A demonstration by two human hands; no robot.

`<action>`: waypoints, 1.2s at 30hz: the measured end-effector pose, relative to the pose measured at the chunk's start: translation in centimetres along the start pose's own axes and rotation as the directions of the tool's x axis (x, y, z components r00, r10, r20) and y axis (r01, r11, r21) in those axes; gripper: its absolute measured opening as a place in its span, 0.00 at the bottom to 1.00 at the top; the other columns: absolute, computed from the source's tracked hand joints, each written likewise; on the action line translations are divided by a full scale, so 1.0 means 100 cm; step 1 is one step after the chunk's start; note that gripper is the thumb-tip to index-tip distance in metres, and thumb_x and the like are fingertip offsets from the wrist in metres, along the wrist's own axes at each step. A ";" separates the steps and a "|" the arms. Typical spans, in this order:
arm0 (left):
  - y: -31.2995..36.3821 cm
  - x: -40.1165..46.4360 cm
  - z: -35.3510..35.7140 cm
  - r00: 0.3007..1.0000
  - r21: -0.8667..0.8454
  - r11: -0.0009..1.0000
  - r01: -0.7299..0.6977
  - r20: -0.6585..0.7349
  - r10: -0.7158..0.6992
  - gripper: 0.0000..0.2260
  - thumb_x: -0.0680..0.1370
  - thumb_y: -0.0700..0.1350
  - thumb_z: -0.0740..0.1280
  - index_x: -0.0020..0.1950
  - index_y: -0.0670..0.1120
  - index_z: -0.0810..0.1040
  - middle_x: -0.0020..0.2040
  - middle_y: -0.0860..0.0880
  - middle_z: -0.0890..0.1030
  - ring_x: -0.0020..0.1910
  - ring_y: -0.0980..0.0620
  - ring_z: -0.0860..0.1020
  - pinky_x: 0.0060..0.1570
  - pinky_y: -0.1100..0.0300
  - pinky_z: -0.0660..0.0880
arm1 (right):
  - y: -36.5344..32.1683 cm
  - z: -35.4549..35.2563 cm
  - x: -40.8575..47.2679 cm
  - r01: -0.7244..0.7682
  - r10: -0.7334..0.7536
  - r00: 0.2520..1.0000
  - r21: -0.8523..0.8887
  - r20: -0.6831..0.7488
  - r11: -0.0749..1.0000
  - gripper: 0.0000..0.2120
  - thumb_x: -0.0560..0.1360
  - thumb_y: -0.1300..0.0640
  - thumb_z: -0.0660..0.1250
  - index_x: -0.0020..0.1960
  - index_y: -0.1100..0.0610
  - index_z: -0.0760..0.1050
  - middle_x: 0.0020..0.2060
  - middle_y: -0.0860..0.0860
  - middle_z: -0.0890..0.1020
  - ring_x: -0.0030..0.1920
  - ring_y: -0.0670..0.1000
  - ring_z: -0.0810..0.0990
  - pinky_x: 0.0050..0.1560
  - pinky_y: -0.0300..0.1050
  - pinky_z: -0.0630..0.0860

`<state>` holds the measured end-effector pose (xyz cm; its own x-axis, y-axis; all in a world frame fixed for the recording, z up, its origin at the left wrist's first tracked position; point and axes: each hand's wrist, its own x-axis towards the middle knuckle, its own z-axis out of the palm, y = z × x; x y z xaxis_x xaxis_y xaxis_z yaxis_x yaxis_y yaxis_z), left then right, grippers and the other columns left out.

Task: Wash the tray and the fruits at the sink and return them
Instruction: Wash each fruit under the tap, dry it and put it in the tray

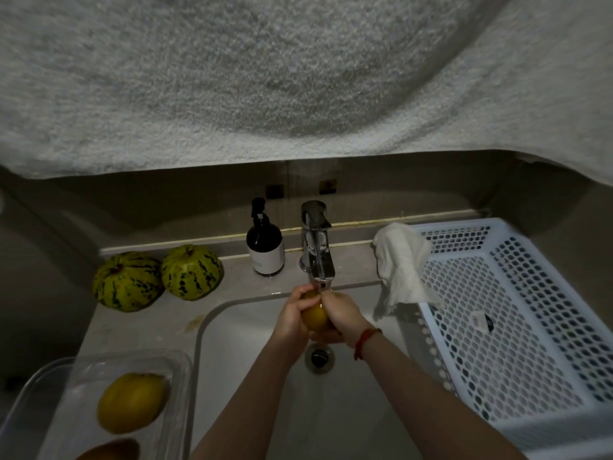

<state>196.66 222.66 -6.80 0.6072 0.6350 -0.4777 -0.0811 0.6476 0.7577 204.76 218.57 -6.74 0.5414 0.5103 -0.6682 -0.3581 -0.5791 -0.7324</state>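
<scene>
Two hands, left hand and right hand, wrap a smooth yellow-green oval fruit from either side beneath the faucet, over the sink. Its long axis runs roughly toward the faucet. Another yellow fruit lies in the clear tray.

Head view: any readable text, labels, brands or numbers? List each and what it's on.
Nothing here reads clearly.
Pump bottle: pale label, print too small and blurred to read.
White basket: small sticker with a dark patch, unreadable.
Faucet: no visible marking.
</scene>
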 end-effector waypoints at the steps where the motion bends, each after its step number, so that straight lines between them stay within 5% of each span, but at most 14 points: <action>1: -0.001 0.000 -0.001 1.000 0.029 0.999 -0.020 -0.016 0.021 0.08 0.79 0.38 0.57 0.54 0.44 0.74 0.56 0.39 0.75 0.49 0.45 0.77 0.41 0.57 0.74 | -0.002 0.000 -0.002 0.004 -0.004 1.000 -0.035 0.000 0.999 0.17 0.77 0.41 0.60 0.51 0.55 0.74 0.50 0.60 0.80 0.39 0.56 0.83 0.26 0.41 0.78; 4: 0.002 0.000 0.000 0.999 0.112 0.993 -0.037 -0.021 0.040 0.16 0.82 0.48 0.54 0.62 0.39 0.70 0.56 0.36 0.75 0.46 0.46 0.77 0.37 0.56 0.75 | 0.004 0.005 -0.004 0.251 -0.263 0.963 -0.179 -0.049 0.951 0.17 0.79 0.43 0.57 0.54 0.55 0.72 0.40 0.54 0.79 0.31 0.49 0.79 0.25 0.37 0.73; 7: 0.010 0.000 0.005 0.994 0.055 0.992 0.110 -0.025 -0.109 0.20 0.82 0.53 0.54 0.66 0.41 0.72 0.59 0.38 0.78 0.54 0.44 0.78 0.47 0.52 0.77 | 0.014 0.011 -0.008 0.493 -0.509 0.860 -0.204 -0.030 0.846 0.15 0.80 0.50 0.58 0.62 0.57 0.69 0.51 0.56 0.79 0.51 0.54 0.79 0.53 0.51 0.78; 11: 0.024 0.000 0.006 0.935 -0.172 0.923 0.345 -0.027 -0.355 0.23 0.79 0.56 0.61 0.66 0.41 0.68 0.65 0.37 0.73 0.64 0.38 0.72 0.65 0.42 0.68 | 0.024 0.004 -0.006 0.552 -0.538 0.832 -0.113 0.135 0.826 0.23 0.79 0.62 0.61 0.72 0.55 0.61 0.63 0.57 0.71 0.64 0.56 0.71 0.67 0.55 0.68; 16: 0.014 0.001 0.008 0.977 -0.094 0.977 0.191 -0.074 -0.198 0.15 0.82 0.49 0.57 0.64 0.42 0.67 0.63 0.37 0.72 0.61 0.38 0.73 0.54 0.43 0.74 | 0.010 0.008 -0.009 0.344 -0.368 0.929 0.286 0.034 0.894 0.14 0.79 0.61 0.59 0.64 0.57 0.70 0.61 0.61 0.74 0.59 0.58 0.75 0.61 0.53 0.74; 19: 0.009 -0.002 0.013 0.996 0.013 0.998 0.055 -0.073 -0.054 0.09 0.80 0.38 0.57 0.59 0.43 0.68 0.58 0.38 0.72 0.49 0.43 0.75 0.45 0.51 0.75 | 0.000 0.009 -0.004 0.088 -0.103 0.994 0.348 0.027 0.933 0.13 0.79 0.56 0.61 0.61 0.60 0.73 0.55 0.62 0.77 0.53 0.60 0.78 0.50 0.54 0.78; 22: 0.009 -0.002 0.012 0.997 0.114 0.993 -0.012 -0.071 0.020 0.13 0.76 0.31 0.59 0.56 0.44 0.70 0.56 0.39 0.73 0.51 0.41 0.74 0.44 0.54 0.74 | -0.009 0.004 -0.009 -0.138 0.097 0.986 0.329 0.139 0.934 0.14 0.78 0.48 0.61 0.55 0.58 0.74 0.50 0.61 0.79 0.46 0.59 0.80 0.38 0.49 0.79; 25: 0.012 -0.004 0.010 0.999 0.093 0.996 -0.009 -0.046 0.013 0.17 0.76 0.30 0.59 0.63 0.40 0.69 0.59 0.37 0.72 0.55 0.40 0.73 0.44 0.54 0.74 | -0.005 0.000 -0.006 0.048 -0.051 0.998 -0.079 -0.034 0.996 0.15 0.81 0.46 0.54 0.52 0.57 0.71 0.41 0.58 0.78 0.32 0.52 0.78 0.25 0.37 0.71; 27: 0.016 -0.004 0.009 0.999 0.043 0.999 0.002 -0.044 0.000 0.16 0.79 0.35 0.57 0.67 0.37 0.68 0.62 0.35 0.72 0.59 0.38 0.73 0.52 0.49 0.74 | 0.002 0.000 -0.005 0.236 -0.251 0.966 -0.184 -0.060 0.954 0.14 0.82 0.49 0.52 0.54 0.58 0.69 0.42 0.57 0.77 0.33 0.49 0.75 0.29 0.38 0.70; 29: 0.018 -0.002 0.007 0.999 0.075 0.997 0.013 -0.030 -0.010 0.16 0.82 0.41 0.55 0.68 0.35 0.67 0.64 0.34 0.72 0.63 0.36 0.72 0.63 0.43 0.70 | 0.013 0.002 -0.006 0.426 -0.429 0.903 -0.119 0.003 0.897 0.13 0.81 0.54 0.55 0.63 0.58 0.67 0.52 0.59 0.77 0.46 0.52 0.77 0.45 0.43 0.76; 31: 0.020 -0.002 0.004 1.000 0.214 0.977 0.008 0.003 -0.009 0.16 0.82 0.44 0.55 0.66 0.37 0.68 0.63 0.34 0.73 0.61 0.37 0.73 0.63 0.42 0.70 | 0.023 0.003 -0.009 0.541 -0.537 0.840 -0.044 0.083 0.840 0.18 0.80 0.59 0.58 0.69 0.59 0.63 0.61 0.61 0.73 0.59 0.56 0.74 0.61 0.53 0.73; 34: 0.025 -0.006 0.005 0.993 0.298 0.953 0.053 0.088 -0.083 0.14 0.83 0.48 0.53 0.63 0.42 0.70 0.56 0.39 0.76 0.52 0.43 0.77 0.49 0.48 0.77 | 0.029 0.000 -0.013 0.587 -0.587 0.799 0.047 0.130 0.808 0.22 0.77 0.66 0.61 0.69 0.58 0.61 0.62 0.62 0.70 0.62 0.59 0.72 0.62 0.58 0.72; 36: 0.026 -0.005 0.006 0.992 0.287 0.954 0.088 0.061 -0.110 0.15 0.83 0.49 0.52 0.65 0.43 0.69 0.58 0.38 0.75 0.54 0.41 0.76 0.47 0.48 0.77 | 0.026 -0.003 -0.016 0.537 -0.566 0.807 0.190 0.167 0.822 0.24 0.75 0.65 0.65 0.67 0.56 0.61 0.60 0.58 0.71 0.61 0.56 0.72 0.57 0.50 0.76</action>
<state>196.63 223.80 -4.32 0.6597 0.5330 -0.5298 0.2027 0.5527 0.8084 203.18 216.04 -7.57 0.5124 0.8462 -0.1465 -0.1484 -0.0808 -0.9856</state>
